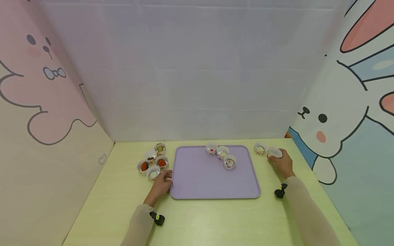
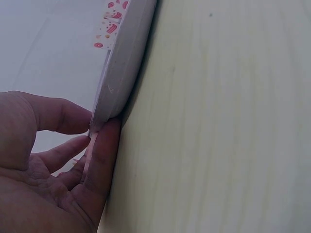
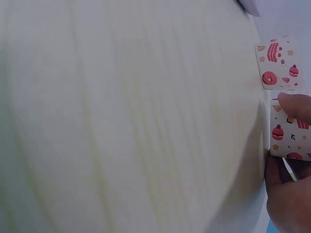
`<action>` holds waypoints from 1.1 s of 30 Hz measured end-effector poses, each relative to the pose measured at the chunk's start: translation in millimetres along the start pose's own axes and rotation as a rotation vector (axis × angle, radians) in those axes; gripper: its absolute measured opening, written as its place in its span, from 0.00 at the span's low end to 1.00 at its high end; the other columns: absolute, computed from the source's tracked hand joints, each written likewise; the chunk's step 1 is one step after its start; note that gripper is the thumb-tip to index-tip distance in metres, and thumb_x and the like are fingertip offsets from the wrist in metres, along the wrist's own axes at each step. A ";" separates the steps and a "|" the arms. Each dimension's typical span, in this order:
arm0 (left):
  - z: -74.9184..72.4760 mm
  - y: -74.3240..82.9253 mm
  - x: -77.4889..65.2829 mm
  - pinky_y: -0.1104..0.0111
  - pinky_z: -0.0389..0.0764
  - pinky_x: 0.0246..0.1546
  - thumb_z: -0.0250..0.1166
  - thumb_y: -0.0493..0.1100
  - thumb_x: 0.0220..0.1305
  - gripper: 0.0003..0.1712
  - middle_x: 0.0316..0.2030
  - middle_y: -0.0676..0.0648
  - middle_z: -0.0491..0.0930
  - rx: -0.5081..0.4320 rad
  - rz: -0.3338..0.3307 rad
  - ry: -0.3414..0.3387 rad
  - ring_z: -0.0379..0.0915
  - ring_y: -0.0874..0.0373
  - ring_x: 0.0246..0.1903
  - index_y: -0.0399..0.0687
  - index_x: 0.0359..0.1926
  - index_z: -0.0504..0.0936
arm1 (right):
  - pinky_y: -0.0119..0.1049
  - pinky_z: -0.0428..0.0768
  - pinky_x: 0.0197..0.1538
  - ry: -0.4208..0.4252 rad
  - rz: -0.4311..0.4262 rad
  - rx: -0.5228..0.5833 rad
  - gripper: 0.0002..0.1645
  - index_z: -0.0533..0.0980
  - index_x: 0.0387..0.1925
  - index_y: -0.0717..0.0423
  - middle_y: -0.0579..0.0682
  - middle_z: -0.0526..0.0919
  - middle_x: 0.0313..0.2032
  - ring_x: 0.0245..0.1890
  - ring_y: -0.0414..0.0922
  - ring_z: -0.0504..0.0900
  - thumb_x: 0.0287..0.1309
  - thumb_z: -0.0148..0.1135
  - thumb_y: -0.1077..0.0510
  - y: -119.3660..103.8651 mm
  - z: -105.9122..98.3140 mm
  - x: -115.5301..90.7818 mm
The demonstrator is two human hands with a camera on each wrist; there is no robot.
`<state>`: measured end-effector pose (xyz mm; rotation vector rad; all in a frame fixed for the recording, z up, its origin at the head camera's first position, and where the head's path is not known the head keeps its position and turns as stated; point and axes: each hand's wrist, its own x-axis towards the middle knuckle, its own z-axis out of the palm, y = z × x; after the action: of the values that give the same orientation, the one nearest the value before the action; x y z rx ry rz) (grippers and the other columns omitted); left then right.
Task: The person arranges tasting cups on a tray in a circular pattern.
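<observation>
A lavender tray [image 1: 212, 186] lies flat on the table. My left hand [image 1: 162, 184] is at its left side; in the left wrist view the thumb and fingers [image 2: 104, 155] pinch the tray's rim [image 2: 119, 77]. Toward the right, my right hand [image 1: 284, 163] grips a small white paper baking cup [image 1: 275, 152] between thumb and fingers. Pink cupcakes and doughnuts are printed on this cup's wall [image 3: 286, 128] in the right wrist view. Beside it stands another paper cup [image 1: 260, 149] with something yellow and white inside.
Three paper cups stand in a slanting row on the tray: one with a red piece [image 1: 211, 149], one with yellow [image 1: 223, 153], one with a pale piece [image 1: 229, 162]. Several filled cups [image 1: 161, 162] cluster left of the tray. A white sheet [image 1: 197, 85] rises behind the table.
</observation>
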<state>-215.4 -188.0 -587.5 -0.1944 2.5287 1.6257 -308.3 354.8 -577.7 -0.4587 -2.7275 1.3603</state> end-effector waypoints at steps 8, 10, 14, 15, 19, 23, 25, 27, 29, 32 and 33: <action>-1.4 -0.6 0.8 0.65 0.80 0.27 0.57 0.28 0.56 0.30 0.50 0.37 0.76 -0.004 0.007 -0.002 0.76 0.55 0.38 0.37 0.63 0.72 | 0.61 0.64 0.67 0.007 -0.001 -0.023 0.45 0.54 0.72 0.66 0.70 0.64 0.68 0.67 0.66 0.64 0.63 0.61 0.49 0.6 -5.7 -6.4; -1.8 -0.3 0.6 0.65 0.80 0.27 0.57 0.29 0.56 0.30 0.50 0.38 0.77 0.003 0.009 -0.002 0.77 0.55 0.39 0.38 0.63 0.72 | 0.61 0.65 0.66 0.014 -0.015 -0.028 0.45 0.54 0.71 0.66 0.70 0.64 0.67 0.66 0.66 0.64 0.63 0.62 0.49 -0.8 -7.9 -8.8; -1.9 0.0 0.4 0.65 0.80 0.28 0.58 0.28 0.56 0.30 0.49 0.37 0.77 0.024 0.026 0.004 0.78 0.54 0.41 0.37 0.62 0.73 | 0.61 0.65 0.66 0.022 -0.029 -0.017 0.46 0.53 0.72 0.65 0.70 0.64 0.68 0.67 0.66 0.64 0.63 0.62 0.50 -5.8 -12.5 -12.4; -1.9 0.0 0.3 0.65 0.80 0.28 0.58 0.28 0.55 0.30 0.49 0.37 0.77 0.027 0.029 0.004 0.78 0.53 0.41 0.37 0.62 0.73 | 0.61 0.65 0.65 0.023 -0.030 -0.011 0.46 0.53 0.73 0.65 0.70 0.63 0.68 0.67 0.66 0.64 0.63 0.62 0.50 -7.4 -13.8 -13.5; -1.1 0.2 0.1 0.65 0.80 0.28 0.58 0.27 0.55 0.30 0.49 0.37 0.78 0.030 0.034 0.004 0.78 0.53 0.42 0.36 0.62 0.73 | 0.61 0.66 0.64 0.016 -0.028 0.003 0.47 0.52 0.74 0.63 0.70 0.63 0.68 0.67 0.66 0.64 0.63 0.63 0.49 -13.7 -19.3 -19.1; -1.8 2.3 -0.9 0.66 0.80 0.28 0.58 0.28 0.55 0.30 0.49 0.36 0.77 0.028 0.037 0.003 0.78 0.53 0.41 0.36 0.62 0.73 | 0.61 0.67 0.63 0.013 -0.039 -0.003 0.48 0.51 0.74 0.62 0.70 0.63 0.68 0.66 0.66 0.65 0.63 0.63 0.48 -18.8 -23.6 -25.7; -2.3 2.6 -0.9 0.66 0.80 0.28 0.58 0.28 0.55 0.30 0.49 0.36 0.77 0.027 0.039 0.002 0.78 0.54 0.41 0.36 0.62 0.73 | 0.61 0.68 0.62 0.013 -0.050 -0.003 0.48 0.52 0.74 0.62 0.70 0.63 0.68 0.65 0.66 0.65 0.62 0.63 0.48 -20.2 -25.2 -28.5; -2.5 2.7 -0.7 0.67 0.80 0.28 0.58 0.28 0.55 0.30 0.49 0.36 0.77 0.026 0.038 0.004 0.78 0.54 0.40 0.36 0.62 0.73 | 0.61 0.69 0.61 0.012 -0.066 -0.002 0.48 0.52 0.74 0.62 0.70 0.64 0.68 0.65 0.66 0.66 0.62 0.63 0.47 -20.6 -26.6 -30.9; -2.4 2.4 -0.7 0.67 0.80 0.27 0.58 0.28 0.55 0.30 0.49 0.36 0.77 0.025 0.036 0.003 0.78 0.55 0.40 0.36 0.62 0.72 | 0.61 0.70 0.60 0.007 -0.082 0.002 0.49 0.52 0.74 0.61 0.70 0.64 0.68 0.65 0.66 0.66 0.62 0.63 0.46 -20.3 -28.0 -33.0; -2.3 2.5 -0.8 0.67 0.80 0.28 0.58 0.29 0.56 0.30 0.49 0.37 0.77 0.029 0.029 0.001 0.78 0.54 0.41 0.36 0.63 0.72 | 0.59 0.71 0.58 0.004 -0.103 0.001 0.49 0.53 0.74 0.61 0.69 0.65 0.67 0.64 0.65 0.67 0.61 0.64 0.45 -20.1 -29.7 -36.6; -2.2 2.6 -0.8 0.67 0.80 0.28 0.58 0.29 0.56 0.30 0.49 0.37 0.77 0.032 0.029 0.001 0.78 0.53 0.41 0.36 0.63 0.73 | 0.58 0.71 0.57 0.003 -0.108 0.000 0.49 0.53 0.74 0.60 0.69 0.65 0.67 0.63 0.64 0.68 0.61 0.64 0.44 -20.2 -30.3 -37.7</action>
<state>-215.2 -188.9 -584.1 -0.1563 2.5677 1.5951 -271.5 355.7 -540.3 -0.3083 -2.7066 1.3324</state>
